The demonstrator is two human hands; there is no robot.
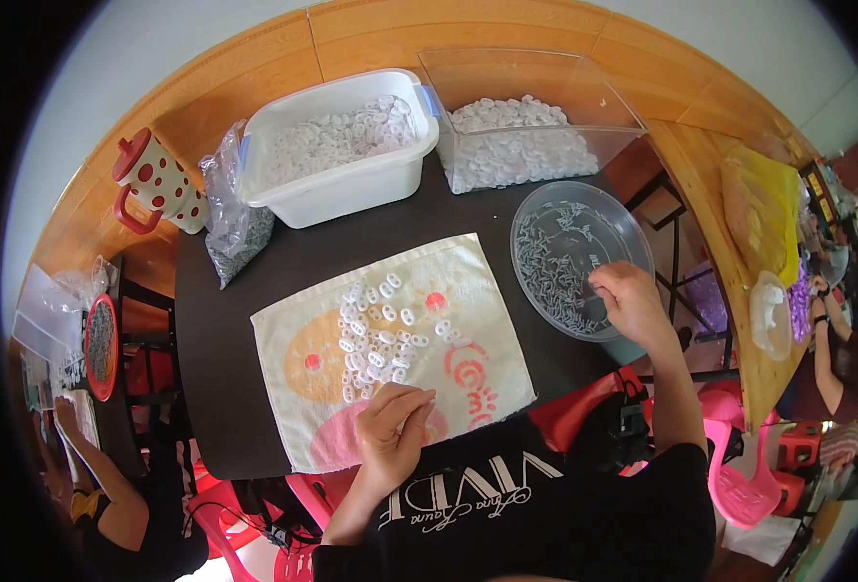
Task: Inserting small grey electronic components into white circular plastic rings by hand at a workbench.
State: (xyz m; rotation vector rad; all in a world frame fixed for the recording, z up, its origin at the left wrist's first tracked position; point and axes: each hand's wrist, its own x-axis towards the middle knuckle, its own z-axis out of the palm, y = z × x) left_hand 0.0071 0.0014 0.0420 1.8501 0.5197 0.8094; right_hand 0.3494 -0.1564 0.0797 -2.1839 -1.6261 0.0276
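Note:
On a cream towel with a coloured print lies a loose heap of small white plastic pieces, each oval with two holes. My left hand is over the towel's near edge, just below the heap, with thumb and fingers pinched together; what they hold, if anything, is too small to make out. My right hand is above the right side of a round clear tub containing many small grey screw-like pieces. Its fingertips are closed in a pinch, and their contents cannot be seen.
Behind the towel stand a white basin and a clear box, both holding white pieces. A bag of grey pieces and a spotted cup are at the back left. Other people sit at both sides.

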